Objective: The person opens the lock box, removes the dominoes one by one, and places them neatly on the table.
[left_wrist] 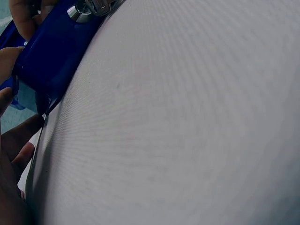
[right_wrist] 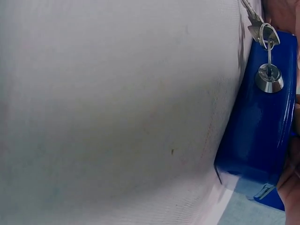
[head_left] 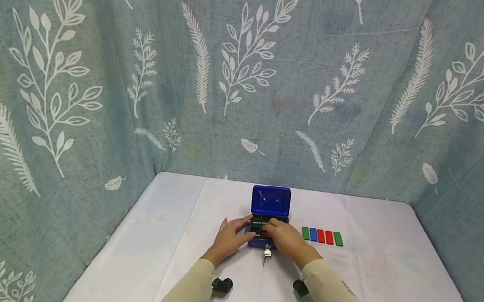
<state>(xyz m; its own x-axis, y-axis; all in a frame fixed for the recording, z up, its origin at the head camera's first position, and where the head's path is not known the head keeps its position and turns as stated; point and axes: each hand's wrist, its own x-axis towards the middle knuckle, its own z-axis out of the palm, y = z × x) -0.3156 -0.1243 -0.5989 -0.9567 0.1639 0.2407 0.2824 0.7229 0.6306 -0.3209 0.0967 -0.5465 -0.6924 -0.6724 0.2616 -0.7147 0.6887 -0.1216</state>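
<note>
A blue metal cash box (head_left: 270, 201) stands on the table with its lid raised. Inside lies a black compartment tray (head_left: 256, 220). My left hand (head_left: 230, 237) lies along the box's left side, thumb at the front left of the rim, fingers fairly straight. My right hand (head_left: 287, 237) reaches over the right part, its fingertips down in the tray. A red block (head_left: 264, 234) shows in a compartment right at those fingertips; I cannot tell whether they pinch it. From the lock on the front, a key with a ring of keys (right_wrist: 266, 35) hangs.
Right of the box, several flat blocks lie in a row: a green block (head_left: 305, 233), a blue block (head_left: 313, 235), two red ones and another green. A white cloth covers the table (head_left: 389, 265). Leaf-patterned grey-blue curtains (head_left: 240, 82) surround it at the back and sides.
</note>
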